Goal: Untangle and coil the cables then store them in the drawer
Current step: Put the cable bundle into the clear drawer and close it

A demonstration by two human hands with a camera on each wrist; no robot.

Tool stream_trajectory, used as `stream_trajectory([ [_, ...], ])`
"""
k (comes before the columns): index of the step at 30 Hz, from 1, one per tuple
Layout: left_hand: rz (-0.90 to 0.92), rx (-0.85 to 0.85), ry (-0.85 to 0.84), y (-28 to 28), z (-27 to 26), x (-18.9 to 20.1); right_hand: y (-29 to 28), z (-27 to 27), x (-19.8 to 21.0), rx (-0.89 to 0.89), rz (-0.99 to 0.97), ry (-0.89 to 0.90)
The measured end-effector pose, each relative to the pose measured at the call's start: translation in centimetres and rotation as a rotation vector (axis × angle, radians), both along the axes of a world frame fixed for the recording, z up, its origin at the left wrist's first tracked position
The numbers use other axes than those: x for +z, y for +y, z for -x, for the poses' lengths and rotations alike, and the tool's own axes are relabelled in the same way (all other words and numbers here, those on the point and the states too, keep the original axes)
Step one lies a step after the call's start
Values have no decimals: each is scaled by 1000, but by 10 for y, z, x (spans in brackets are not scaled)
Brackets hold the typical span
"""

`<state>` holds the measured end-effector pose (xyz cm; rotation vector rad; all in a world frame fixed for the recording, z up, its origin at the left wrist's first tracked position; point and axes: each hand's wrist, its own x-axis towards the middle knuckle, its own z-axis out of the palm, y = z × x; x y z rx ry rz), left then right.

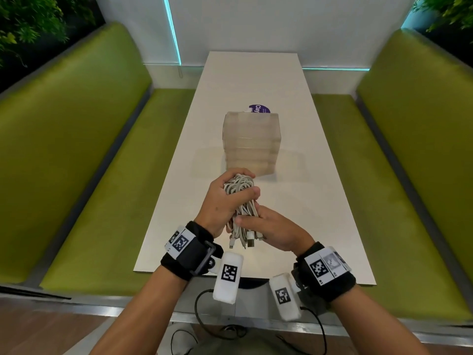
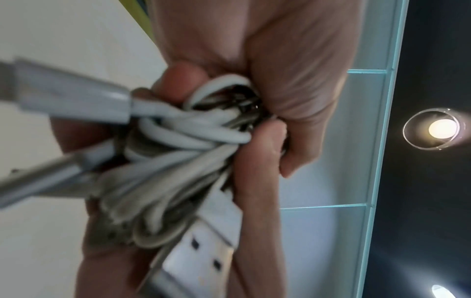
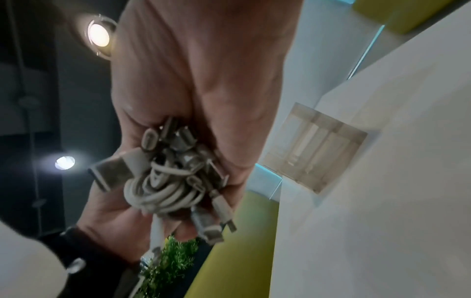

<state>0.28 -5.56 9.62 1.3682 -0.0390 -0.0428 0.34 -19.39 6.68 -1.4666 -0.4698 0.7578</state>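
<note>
White tabletop [image 1: 256,80] is seen beneath a white cable bundle [image 1: 240,198], gripped lengthwise by the left hand [image 1: 222,201] above and the right hand [image 1: 276,234] below; beyond the fingertips, the translucent drawer unit [image 1: 252,142] stands closed.

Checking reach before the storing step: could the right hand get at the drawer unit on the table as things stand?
Probably not yet: the right hand and left hand both grip the cable bundle. The drawer unit stands just beyond, nothing between.
</note>
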Motion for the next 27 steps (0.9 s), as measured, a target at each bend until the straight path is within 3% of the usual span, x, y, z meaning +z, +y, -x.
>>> stream_trajectory([
  [7, -48, 27, 20, 3, -15, -11, 11, -13, -5, 31, 95, -16],
  [9, -109, 67, -1, 7, -22, -16, 12, -25, -1, 98, 250, -93],
  [12, -241, 207, -2, 26, -33, -28, 0, -65, -1, 228, 697, -309],
  [14, -220, 316, 48, 42, -41, -37, -8, -95, 3, 52, 845, -402],
  [17, -128, 380, 136, 59, -48, -46, -1, -141, 5, -245, 794, -573],
  [22, -88, 387, 175, 66, -60, -45, 27, -186, -6, -139, 1001, -680],
  [27, -83, 421, 169, 71, -68, -40, 20, -175, -13, -244, 925, -738],
])
